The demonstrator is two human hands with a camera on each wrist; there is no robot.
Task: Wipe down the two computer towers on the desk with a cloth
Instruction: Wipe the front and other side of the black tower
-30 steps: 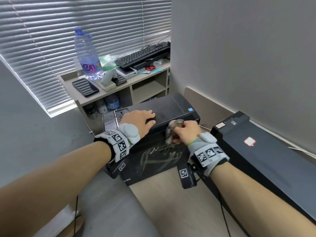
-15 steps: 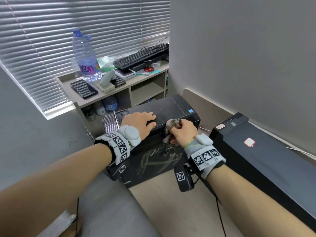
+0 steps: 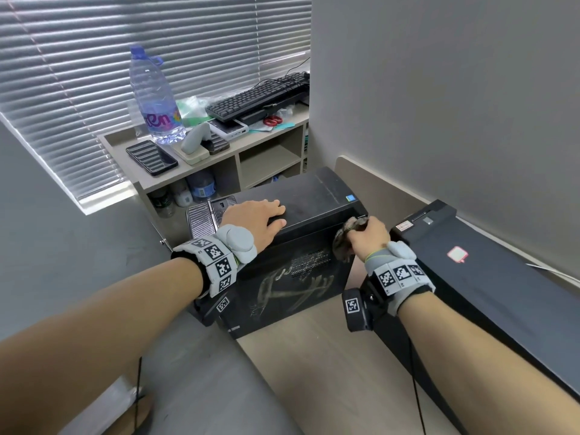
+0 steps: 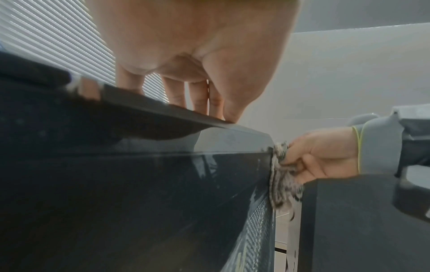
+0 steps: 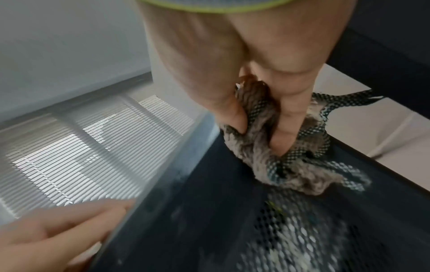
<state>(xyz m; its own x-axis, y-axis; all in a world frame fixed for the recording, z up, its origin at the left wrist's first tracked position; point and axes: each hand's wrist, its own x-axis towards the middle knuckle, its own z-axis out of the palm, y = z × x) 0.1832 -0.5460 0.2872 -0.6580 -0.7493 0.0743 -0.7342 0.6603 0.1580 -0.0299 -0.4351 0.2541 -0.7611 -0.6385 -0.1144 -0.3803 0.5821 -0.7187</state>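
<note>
A black computer tower (image 3: 301,196) stands at the desk's far end, its near side panel (image 3: 292,287) streaked with dust. My left hand (image 3: 260,215) lies flat on its top with the fingers straight. My right hand (image 3: 367,237) grips a bunched grey cloth (image 3: 343,243) and presses it against the panel's upper right corner. In the right wrist view the fingers (image 5: 279,139) dig into the cloth (image 5: 291,165) above a mesh vent (image 5: 302,230). In the left wrist view the cloth (image 4: 281,176) hangs at the tower's (image 4: 139,193) corner. A second black tower (image 3: 489,277) lies to the right.
A low shelf (image 3: 219,149) behind the tower carries a large water bottle (image 3: 153,98), a keyboard (image 3: 254,95) and small devices. A grey wall (image 3: 439,105) runs close along the right. Bare beige desk (image 3: 314,365) shows between the towers and me.
My right hand has slid the cloth up and to the right along the side panel, from near its middle to the upper right corner. The left hand has stayed on top.
</note>
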